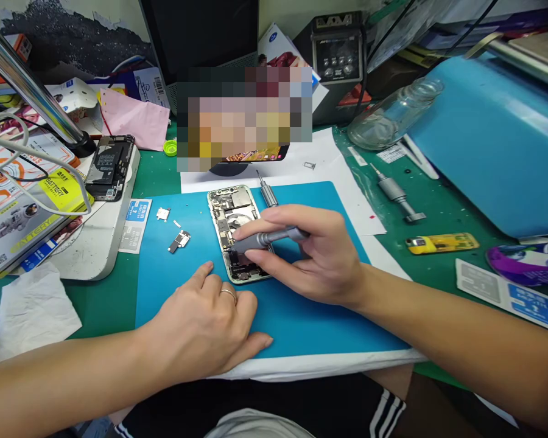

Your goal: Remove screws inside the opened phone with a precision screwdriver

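An opened smartphone lies on the blue mat, its inner boards and screws showing. My right hand holds a grey screwdriver between thumb and fingers, slanted over the phone's middle; its tip is hard to make out. My left hand rests on the mat at the near left of the phone, holding nothing, index finger and thumb stretched out and the other fingers bent. Left of the phone are a small dark metal bracket and a silver plate. Another screwdriver lies beyond the phone's top right.
At right lie a third screwdriver, a yellow lighter and a glass jar. A second opened phone sits on a white stand at left, by battery boxes. Behind stands a partly blurred phone screen.
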